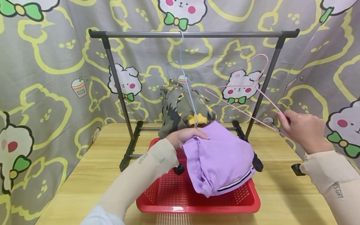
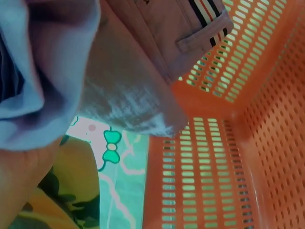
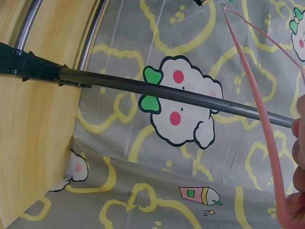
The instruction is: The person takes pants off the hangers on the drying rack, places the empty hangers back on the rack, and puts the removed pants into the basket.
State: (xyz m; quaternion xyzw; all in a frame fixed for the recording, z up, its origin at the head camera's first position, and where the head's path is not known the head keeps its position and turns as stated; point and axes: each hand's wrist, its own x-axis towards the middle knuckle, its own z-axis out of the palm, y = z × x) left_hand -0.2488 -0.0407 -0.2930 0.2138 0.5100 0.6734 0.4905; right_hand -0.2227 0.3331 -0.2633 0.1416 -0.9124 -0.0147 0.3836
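Observation:
A folded lilac pair of trousers (image 1: 222, 156) with a striped waistband hangs over the red basket, and my left hand (image 1: 182, 137) grips its upper left edge, thumb on top. In the left wrist view the trousers (image 2: 128, 86) droop beside the basket wall. My right hand (image 1: 305, 129) holds a pink wire hanger (image 1: 236, 107) by one end, its hook pointing up in front of the rack's right post. In the right wrist view curled fingers (image 3: 299, 148) show at the edge by the hanger (image 3: 262, 109). Behind my left hand, a camouflage garment (image 1: 180, 106) hangs on a blue hanger (image 1: 185, 78).
A grey metal clothes rack (image 1: 230, 34) stands on the wooden table (image 1: 92, 168), its posts left and right of the hands. The red basket (image 1: 197, 208) sits in front of it. A patterned curtain (image 1: 56, 56) surrounds the table at the back and sides.

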